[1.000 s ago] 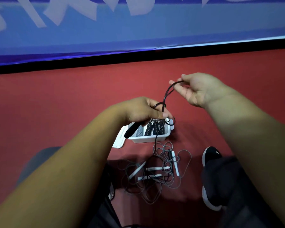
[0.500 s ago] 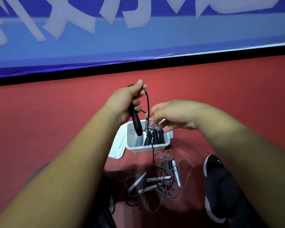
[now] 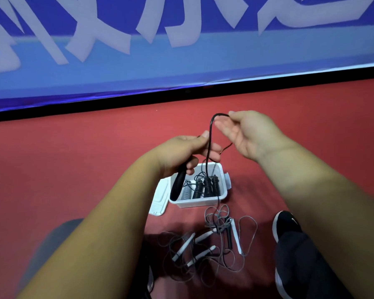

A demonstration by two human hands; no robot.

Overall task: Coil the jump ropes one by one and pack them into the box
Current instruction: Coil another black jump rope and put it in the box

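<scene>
My left hand (image 3: 185, 152) grips the black handle (image 3: 177, 186) of a black jump rope above the white box (image 3: 200, 202). Its black cord (image 3: 209, 139) arches up to my right hand (image 3: 249, 132), which pinches the cord at its top with the other fingers spread. The cord hangs down into the box, where several coiled ropes (image 3: 205, 186) stand side by side. A tangle of grey ropes with white handles (image 3: 212, 240) lies on the red floor in front of the box.
The box's white lid (image 3: 159, 201) lies against its left side. A black shoe (image 3: 286, 225) and a dark trouser leg are at the lower right. A blue banner with white characters (image 3: 181, 39) runs along the wall behind a black strip.
My right hand has risen from over the box and pulled a loop of black cord up and to the right. My left hand has lowered slightly, still holding the handle.
</scene>
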